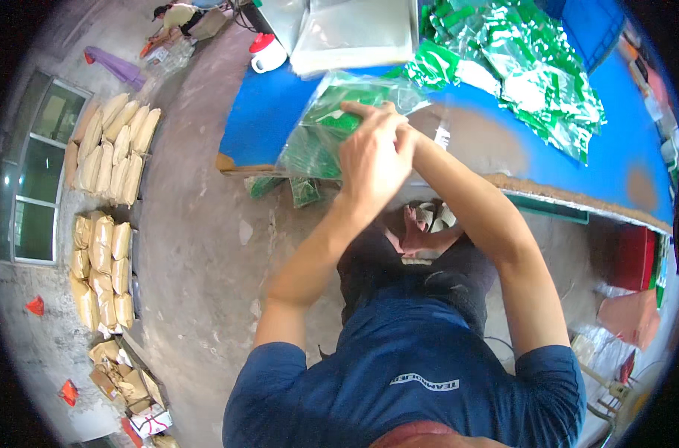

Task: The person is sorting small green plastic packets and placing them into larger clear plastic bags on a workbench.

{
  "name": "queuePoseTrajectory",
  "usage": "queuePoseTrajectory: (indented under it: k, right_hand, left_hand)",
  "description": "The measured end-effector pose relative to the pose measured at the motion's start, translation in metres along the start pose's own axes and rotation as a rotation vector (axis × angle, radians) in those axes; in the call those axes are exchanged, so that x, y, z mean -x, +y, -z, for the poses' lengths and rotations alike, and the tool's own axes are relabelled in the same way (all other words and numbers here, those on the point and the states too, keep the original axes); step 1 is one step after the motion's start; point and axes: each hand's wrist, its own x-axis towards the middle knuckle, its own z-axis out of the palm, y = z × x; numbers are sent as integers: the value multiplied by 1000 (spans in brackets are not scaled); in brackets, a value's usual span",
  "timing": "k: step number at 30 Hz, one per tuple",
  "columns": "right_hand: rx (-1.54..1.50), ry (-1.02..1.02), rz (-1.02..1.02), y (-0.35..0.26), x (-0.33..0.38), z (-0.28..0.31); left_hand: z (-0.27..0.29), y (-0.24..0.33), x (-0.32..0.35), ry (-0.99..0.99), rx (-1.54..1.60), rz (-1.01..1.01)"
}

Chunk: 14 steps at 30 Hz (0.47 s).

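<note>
A clear plastic bag (298, 153) with green packets inside lies at the table's near edge, partly overhanging it. My left hand (365, 160) rests over the bag's right part, its back toward me and its fingers mostly hidden. My right hand (388, 118) crosses against it, largely covered. A finger stretched leftward over the bag follows the line of my right arm. Right of the hands spreads a large heap of green-and-clear plastic packets (530, 63). Beyond the bag stands a tray of clear plastic sheets or bags (354, 41).
The blue table (257, 119) has a worn brown edge. A white jug with red lid (267, 54) stands at its far left. Below lie green packets (304, 191). Stacked sacks (116, 149) line the left wall. A red bin (632, 257) stands right. Another person (179, 19) crouches far left.
</note>
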Motion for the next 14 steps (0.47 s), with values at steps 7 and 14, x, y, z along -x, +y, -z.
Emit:
queuePoseTrajectory:
  k: [7,14]
  right_hand:
    - [87,486,-84,-4,-10,-11]
    - [571,779,-14,14,-48,27]
  left_hand:
    - [66,-225,-22,-45,894,699]
    - [35,-244,-31,-391,1003,556]
